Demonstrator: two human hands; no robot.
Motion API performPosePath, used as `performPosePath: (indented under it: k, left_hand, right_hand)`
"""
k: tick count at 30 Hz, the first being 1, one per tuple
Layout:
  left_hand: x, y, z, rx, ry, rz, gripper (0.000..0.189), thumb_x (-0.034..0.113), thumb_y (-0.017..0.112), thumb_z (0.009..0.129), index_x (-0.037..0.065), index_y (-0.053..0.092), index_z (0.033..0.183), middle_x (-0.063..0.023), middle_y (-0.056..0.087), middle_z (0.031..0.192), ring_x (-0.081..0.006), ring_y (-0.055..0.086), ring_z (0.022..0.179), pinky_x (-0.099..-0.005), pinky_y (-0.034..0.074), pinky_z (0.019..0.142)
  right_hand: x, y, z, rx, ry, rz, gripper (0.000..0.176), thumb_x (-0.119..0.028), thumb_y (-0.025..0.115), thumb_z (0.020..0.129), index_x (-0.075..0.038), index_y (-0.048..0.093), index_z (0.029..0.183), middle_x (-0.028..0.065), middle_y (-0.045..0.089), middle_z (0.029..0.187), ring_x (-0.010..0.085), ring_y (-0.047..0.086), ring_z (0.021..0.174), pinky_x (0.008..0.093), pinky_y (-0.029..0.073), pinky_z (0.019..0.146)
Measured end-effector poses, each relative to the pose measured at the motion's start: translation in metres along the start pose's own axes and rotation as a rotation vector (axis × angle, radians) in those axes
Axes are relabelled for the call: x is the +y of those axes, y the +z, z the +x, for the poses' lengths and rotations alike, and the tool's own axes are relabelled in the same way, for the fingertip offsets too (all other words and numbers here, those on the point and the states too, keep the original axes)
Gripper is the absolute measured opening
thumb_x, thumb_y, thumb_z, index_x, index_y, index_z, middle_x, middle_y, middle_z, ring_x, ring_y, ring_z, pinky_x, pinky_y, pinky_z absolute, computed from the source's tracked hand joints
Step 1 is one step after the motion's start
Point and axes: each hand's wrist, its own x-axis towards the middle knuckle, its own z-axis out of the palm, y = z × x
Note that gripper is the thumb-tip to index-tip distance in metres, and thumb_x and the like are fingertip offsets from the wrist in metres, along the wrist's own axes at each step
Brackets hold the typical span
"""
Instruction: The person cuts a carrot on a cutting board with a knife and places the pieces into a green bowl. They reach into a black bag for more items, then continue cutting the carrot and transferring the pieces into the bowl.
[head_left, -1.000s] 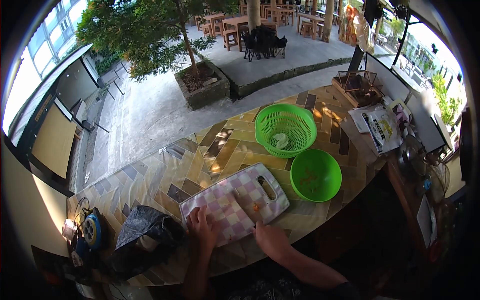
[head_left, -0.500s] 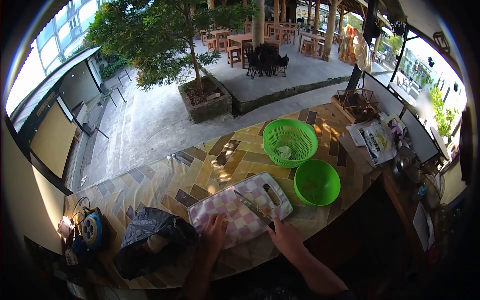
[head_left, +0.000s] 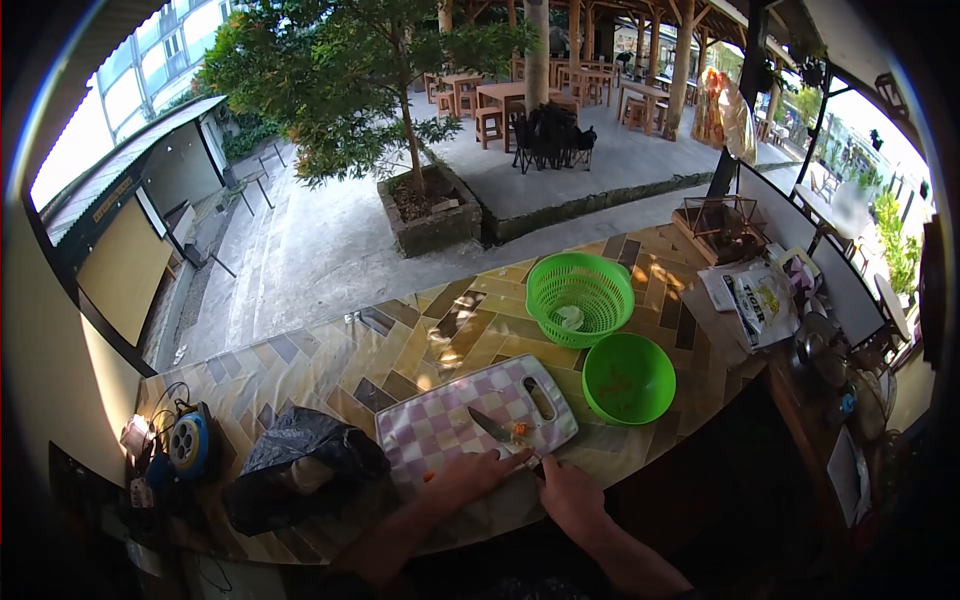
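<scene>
My right hand [head_left: 572, 497] is wrapped round the handle of a knife [head_left: 488, 423], whose blade points up and left over the pink-and-white checkered cutting board [head_left: 410, 425]. My left hand [head_left: 478, 474] reaches across the board's near side, its fingers stretched out to the base of the blade. A small orange piece [head_left: 520, 430] lies right by the blade, and another orange bit [head_left: 428, 477] is near the board's lower left. Beside the board, a green bowl [head_left: 655, 370] holds some small orange bits at its bottom.
Behind the bowl stands a green colander [head_left: 545, 280] with a white piece [head_left: 570, 318] inside. A black plastic bag [head_left: 290, 450] sits left of the board, near a cable reel [head_left: 187, 445]. Packets [head_left: 760, 305] lie at the right end of the tiled counter [head_left: 330, 370].
My left hand has moved right from the board's left part to the knife. The orange bit at the lower left now shows. The view has shifted slightly.
</scene>
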Motion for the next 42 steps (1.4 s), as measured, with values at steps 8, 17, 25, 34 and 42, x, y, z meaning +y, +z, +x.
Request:
performPosePath:
  k: [8, 17, 25, 34, 42]
  left_hand:
    - [-0.017, 0.006, 0.014, 0.09, -0.152, -0.148, 0.063, 0.024, 0.055, 0.095, 0.019, 0.039, 0.156, -0.0203, 0.069, 0.108, -0.0391, 0.072, 0.092, -0.0491, 0.058, 0.081]
    - [-0.025, -0.002, 0.005, 0.197, -0.345, -0.55, 0.062, 0.016, 0.053, 0.096, 0.013, 0.042, 0.156, -0.0126, 0.068, 0.092, -0.0252, 0.065, 0.076, -0.0385, 0.054, 0.074]
    - [-0.032, 0.008, -0.007, 0.164, -0.208, -2.289, 0.069, 0.004, 0.051, 0.099, 0.008, 0.022, 0.162, -0.0081, 0.059, 0.097, -0.0222, 0.059, 0.081, -0.0342, 0.053, 0.082]
    - [-0.038, 0.031, -0.021, 0.798, -0.553, -1.546, 0.049, 0.008, 0.061, 0.102, 0.0, 0.04, 0.146, -0.0183, 0.066, 0.122, -0.0259, 0.067, 0.112, -0.0356, 0.057, 0.094]
    - [-0.054, 0.026, -0.038, 0.709, -0.758, -0.44, 0.024, 0.021, 0.073, 0.095, 0.001, 0.07, 0.106, -0.0142, 0.07, 0.09, -0.0278, 0.072, 0.084, -0.0383, 0.057, 0.075]
  right_hand:
    - [0.023, -0.043, -0.007, -0.06, -0.046, 0.029, 0.031, -0.035, 0.066, 0.095, -0.007, 0.059, 0.107, 0.0168, 0.069, 0.096, 0.0388, 0.07, 0.089, 0.0512, 0.056, 0.074]
    - [0.07, -0.106, -0.016, -0.13, -0.022, 0.147, 0.033, -0.037, 0.061, 0.099, -0.005, 0.065, 0.1, 0.0185, 0.07, 0.087, 0.039, 0.069, 0.088, 0.0504, 0.053, 0.073]
    - [0.078, -0.036, 0.016, -0.24, -0.059, 0.745, 0.042, -0.037, 0.056, 0.104, 0.003, 0.056, 0.09, 0.0201, 0.062, 0.073, 0.0321, 0.059, 0.065, 0.0448, 0.045, 0.065]
    - [0.074, 0.007, 0.031, -0.279, -0.072, 0.837, 0.036, -0.036, 0.056, 0.105, -0.003, 0.058, 0.09, 0.0008, 0.055, 0.067, 0.009, 0.054, 0.054, 0.0306, 0.043, 0.048]
    - [0.056, -0.004, 0.026, -0.222, -0.044, 0.769, 0.037, -0.034, 0.058, 0.103, 0.003, 0.062, 0.101, 0.017, 0.062, 0.069, 0.0284, 0.061, 0.063, 0.0423, 0.047, 0.064]
